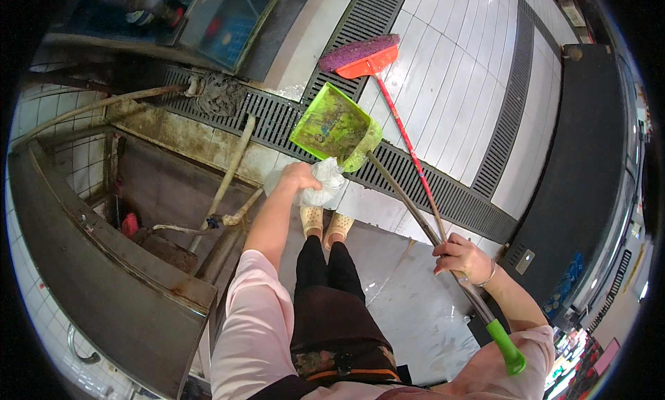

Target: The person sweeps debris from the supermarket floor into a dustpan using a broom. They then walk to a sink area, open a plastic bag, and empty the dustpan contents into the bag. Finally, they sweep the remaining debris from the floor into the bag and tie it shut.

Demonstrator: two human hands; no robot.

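Note:
My left hand is closed on a white crumpled wad; whether it is cloth, paper or thin plastic I cannot tell. Just beyond it lies the dirty green pan of a long-handled dustpan, over the floor grating. My right hand grips the dustpan's metal pole, whose green end points back toward me. The red stick of a broom also runs up to these fingers and seems held with the pole. The broom's orange-red head and purple bristles rest on the floor beyond the dustpan.
Slotted drain gratings cross the white tiled floor. At left stand a metal counter, pipes and a grey mop head. A long black unit lines the right side. My feet wear pale clogs.

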